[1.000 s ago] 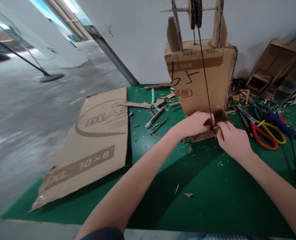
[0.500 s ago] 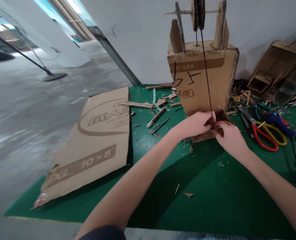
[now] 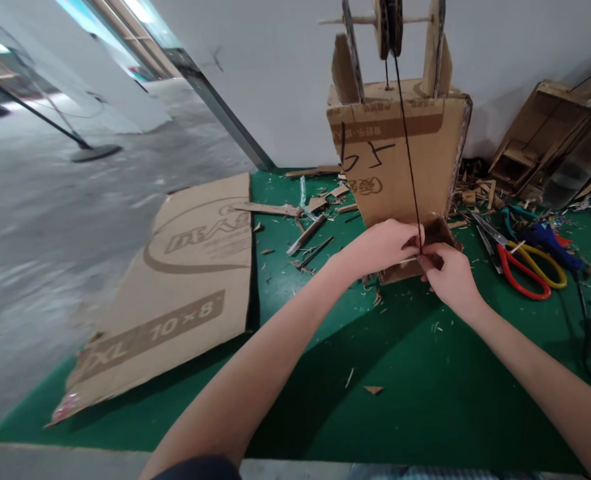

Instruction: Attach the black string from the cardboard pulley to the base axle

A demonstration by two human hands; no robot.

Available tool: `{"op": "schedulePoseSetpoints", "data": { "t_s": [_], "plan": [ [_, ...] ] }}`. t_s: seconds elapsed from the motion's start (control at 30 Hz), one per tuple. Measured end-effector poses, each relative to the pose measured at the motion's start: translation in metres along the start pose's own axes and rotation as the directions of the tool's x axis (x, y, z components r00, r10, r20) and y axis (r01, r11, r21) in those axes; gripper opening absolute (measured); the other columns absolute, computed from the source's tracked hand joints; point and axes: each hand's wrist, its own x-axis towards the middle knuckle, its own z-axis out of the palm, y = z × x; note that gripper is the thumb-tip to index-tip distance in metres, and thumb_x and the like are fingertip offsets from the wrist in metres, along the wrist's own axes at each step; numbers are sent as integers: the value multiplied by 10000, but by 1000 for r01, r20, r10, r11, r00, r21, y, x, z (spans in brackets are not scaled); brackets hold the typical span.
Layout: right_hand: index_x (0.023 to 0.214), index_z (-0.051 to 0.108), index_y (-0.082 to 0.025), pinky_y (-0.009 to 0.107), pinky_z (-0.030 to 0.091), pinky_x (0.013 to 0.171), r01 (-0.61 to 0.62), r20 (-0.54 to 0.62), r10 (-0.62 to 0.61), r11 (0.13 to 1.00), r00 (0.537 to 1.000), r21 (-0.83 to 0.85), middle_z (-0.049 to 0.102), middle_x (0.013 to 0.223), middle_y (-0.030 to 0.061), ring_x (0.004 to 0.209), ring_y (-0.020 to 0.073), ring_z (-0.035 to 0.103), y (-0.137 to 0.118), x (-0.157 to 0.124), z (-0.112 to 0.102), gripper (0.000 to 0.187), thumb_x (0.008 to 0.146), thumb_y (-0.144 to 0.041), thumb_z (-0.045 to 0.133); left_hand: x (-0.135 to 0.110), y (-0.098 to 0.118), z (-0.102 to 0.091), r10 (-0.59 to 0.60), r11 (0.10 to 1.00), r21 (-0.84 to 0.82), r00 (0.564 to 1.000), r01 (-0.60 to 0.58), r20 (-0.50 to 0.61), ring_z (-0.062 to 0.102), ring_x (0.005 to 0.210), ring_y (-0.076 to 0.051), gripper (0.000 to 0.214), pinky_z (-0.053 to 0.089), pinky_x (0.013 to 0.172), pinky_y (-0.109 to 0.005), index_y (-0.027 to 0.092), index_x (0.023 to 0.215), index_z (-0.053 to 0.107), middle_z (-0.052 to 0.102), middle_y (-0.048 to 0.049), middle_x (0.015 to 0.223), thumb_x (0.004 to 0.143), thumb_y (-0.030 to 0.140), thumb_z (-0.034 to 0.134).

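A tall cardboard box model (image 3: 400, 147) stands on the green table, with a cardboard pulley wheel (image 3: 389, 30) on a stick axle above it. From the wheel a black string (image 3: 408, 147) runs down the front to my fingers. My left hand (image 3: 388, 243) pinches at the string's lower end, fingertips bent inward. Opposite it, my right hand (image 3: 448, 267) has thumb and forefinger closed on the same spot of string. Both hands meet in front of a small open cardboard compartment (image 3: 440, 233) at the model's base, partly covered by them. The exact end of the string is hidden by the fingertips.
A large flat cardboard sheet (image 3: 175, 267) lies at the left, over the table edge. Red-and-yellow-handled scissors (image 3: 525, 267) and a blue tool (image 3: 550, 243) with a cord lie right. Cardboard scraps (image 3: 308, 233) litter the green table (image 3: 325, 413). Another cardboard structure (image 3: 540, 133) leans behind.
The whole view has shifted slightly, so things sit a little further left. My fingers have moved slightly at the string; both hands stay together at the compartment.
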Motion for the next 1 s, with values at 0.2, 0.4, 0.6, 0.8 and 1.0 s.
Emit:
{"op": "schedulePoseSetpoints", "data": {
  "t_s": [0.2,0.4,0.6,0.8,1.0],
  "plan": [
    [855,651,-169,278,528,476,-82,5,82,994,997,71,645,863,60,525,142,638,-4,0,2,170,822,-279,524,-1,0,-7,40,996,-76,998,-36,47,645,779,-145,168,440,682,-242,171,921,634,707,-22,879,837,119,498],
    [892,644,-172,274,510,377,-172,25,171,966,985,191,646,898,88,547,165,640,-5,-2,5,213,815,-334,529,1,-3,-4,43,998,-57,996,-39,75,644,797,-153,166,446,704,-257,165,927,638,709,-40,908,858,146,488],
    [882,634,-163,277,522,390,-186,7,188,961,982,204,651,864,83,545,164,636,-6,-2,4,207,805,-334,546,0,-1,0,17,985,171,996,-32,88,635,774,-178,169,422,656,-276,189,872,664,702,-48,893,877,218,498],
    [888,632,-154,280,521,392,-177,-7,183,964,983,200,647,810,71,538,171,640,-5,-3,5,224,805,-345,552,-3,1,-2,26,973,225,993,-51,115,627,747,-169,225,420,656,-276,200,866,678,703,-45,866,889,215,455],
    [863,645,-160,286,505,404,-166,-22,173,968,985,190,675,824,85,520,171,634,-3,-2,6,227,803,-357,550,-4,8,-2,-22,981,196,994,2,103,629,747,-182,254,432,638,-286,189,862,684,701,-63,855,861,220,432]
  ]
}}
